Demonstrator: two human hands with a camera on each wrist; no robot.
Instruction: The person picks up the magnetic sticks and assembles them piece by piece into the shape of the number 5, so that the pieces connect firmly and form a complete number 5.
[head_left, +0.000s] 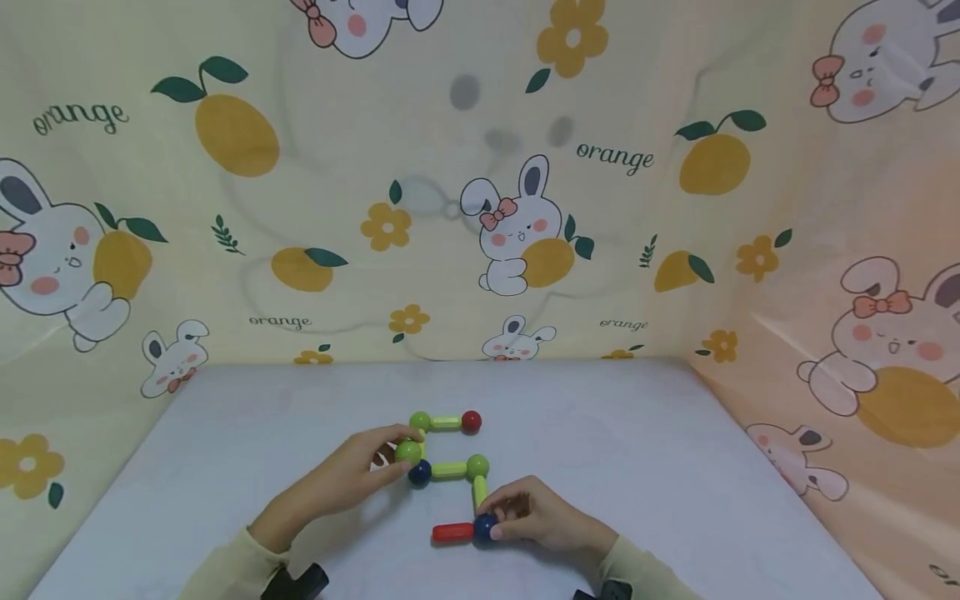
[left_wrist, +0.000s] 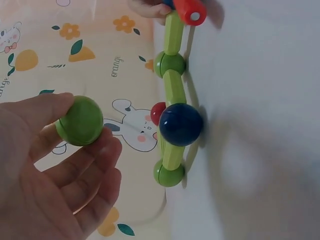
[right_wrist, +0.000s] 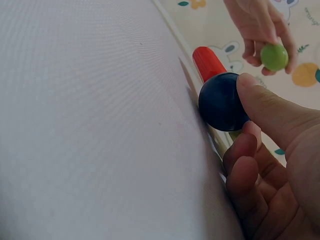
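My left hand [head_left: 348, 475] pinches a loose green ball [left_wrist: 80, 121] between thumb and fingers, raised off the table beside the chain. With its thumb and fingers, my right hand [head_left: 547, 518] grips the near dark blue ball [right_wrist: 222, 102]. A red rod [head_left: 452, 532] sticks out from that ball to the left, its other end free. From the same ball a light green rod [head_left: 480, 493] runs to a green ball [head_left: 477, 466]. Another green rod [head_left: 450, 471] links this to a second blue ball [head_left: 420, 473]. Farther back, a green corner ball [head_left: 420, 419] joins by rod to a red ball [head_left: 471, 422].
The zigzag chain lies on a white table [head_left: 637, 450]. Behind and beside the table hangs a patterned cloth [head_left: 420, 125] with rabbits and oranges. Dark straps with devices [head_left: 300, 581] sit at the wrists.
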